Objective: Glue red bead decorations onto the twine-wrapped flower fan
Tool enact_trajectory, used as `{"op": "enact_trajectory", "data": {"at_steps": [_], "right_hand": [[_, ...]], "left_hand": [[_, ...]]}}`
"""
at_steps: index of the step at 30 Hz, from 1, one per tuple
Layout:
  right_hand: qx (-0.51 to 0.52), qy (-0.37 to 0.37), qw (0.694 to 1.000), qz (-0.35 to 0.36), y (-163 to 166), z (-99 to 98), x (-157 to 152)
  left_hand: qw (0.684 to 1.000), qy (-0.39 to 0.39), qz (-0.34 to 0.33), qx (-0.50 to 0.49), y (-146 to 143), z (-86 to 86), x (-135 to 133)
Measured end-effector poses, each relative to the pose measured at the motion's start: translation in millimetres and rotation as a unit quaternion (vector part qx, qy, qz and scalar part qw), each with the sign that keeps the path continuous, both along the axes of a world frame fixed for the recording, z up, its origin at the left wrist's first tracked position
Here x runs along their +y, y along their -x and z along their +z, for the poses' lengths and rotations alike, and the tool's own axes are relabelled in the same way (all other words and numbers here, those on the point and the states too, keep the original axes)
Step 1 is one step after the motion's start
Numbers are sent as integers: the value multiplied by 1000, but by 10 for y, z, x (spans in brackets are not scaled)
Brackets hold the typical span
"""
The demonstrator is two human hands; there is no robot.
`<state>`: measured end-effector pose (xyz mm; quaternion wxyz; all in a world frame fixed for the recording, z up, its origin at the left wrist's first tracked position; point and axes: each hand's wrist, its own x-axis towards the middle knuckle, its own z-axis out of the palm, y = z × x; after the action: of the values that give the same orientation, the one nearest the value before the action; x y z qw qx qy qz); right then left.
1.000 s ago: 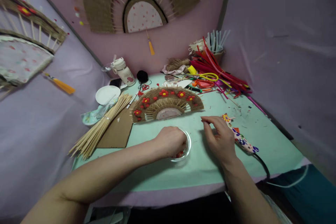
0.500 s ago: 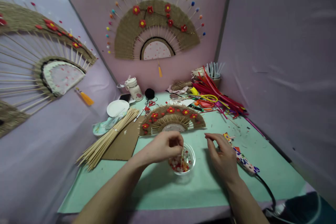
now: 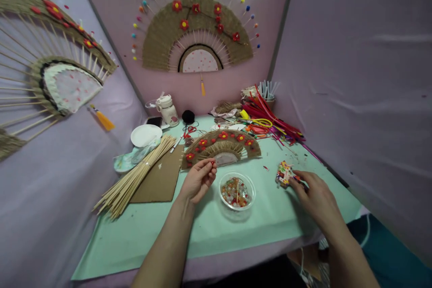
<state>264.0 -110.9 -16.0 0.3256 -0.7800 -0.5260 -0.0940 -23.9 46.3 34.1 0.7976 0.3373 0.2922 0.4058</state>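
A red bead (image 3: 213, 163) is pinched in the left hand (image 3: 198, 181), before a small fan (image 3: 221, 146); the right hand (image 3: 313, 189) grips a flowered glue gun (image 3: 285, 173). A bead tub (image 3: 237, 209) stands between them, sticks (image 3: 141, 171) overlap cardboard (image 3: 167, 184) leftward, scissors (image 3: 265, 122) behind.

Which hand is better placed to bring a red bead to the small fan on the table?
Probably the left hand: it pinches what looks like a red bead, close to the fan. The right hand holds the patterned tool, farther off to the right.
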Motion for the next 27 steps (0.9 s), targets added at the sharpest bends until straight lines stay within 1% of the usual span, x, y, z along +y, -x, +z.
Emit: {"op": "enact_trajectory", "data": {"at_steps": [2,3,4,6,7,8,10,13,15,16,18,20,21,22,23,27], "right_hand": [[7,5,1000,6,85,4,17],[10,7,1000,11,122,8,27],[12,8,1000,13,153,11,34],[12,10,1000,13,190,13,39],[11,12,1000,11,197,10,34],[10,13,1000,9,198,7,25],[10,14,1000,5,193,-2,-2],[13,10,1000,-1,192,-6,-44],[22,5,1000,-3,203,-1,-61],[27,2,1000,-4,209,4,-67],[35,-1,999,-5,216,14,-77],[33,-3,999,-8,211,27,-92],[30,-6,999,-10,204,35,-102],[27,-9,1000,-11,196,43,-114],[25,-11,1000,-10,188,50,-127],[32,-14,999,-9,173,68,-167]], "left_hand": [[995,-81,-9,56,0,25,-56],[985,-141,-13,101,-2,46,-90],[965,-212,-16,152,-6,69,-127],[904,-354,-40,237,-15,115,-197],[870,-414,-64,259,-19,135,-226],[840,-464,-92,267,-22,151,-247],[792,-531,-137,269,-35,179,-264],[729,-584,-152,324,-103,230,-236],[672,-608,-186,379,-200,274,-210],[635,-621,-217,404,-262,294,-202],[550,-641,-284,454,-398,321,-198],[469,-650,-329,500,-522,323,-202],[439,-651,-342,516,-571,315,-204],[416,-652,-351,527,-610,304,-203],[401,-653,-357,535,-638,292,-200],[374,-652,-362,551,-687,261,-183]]}}
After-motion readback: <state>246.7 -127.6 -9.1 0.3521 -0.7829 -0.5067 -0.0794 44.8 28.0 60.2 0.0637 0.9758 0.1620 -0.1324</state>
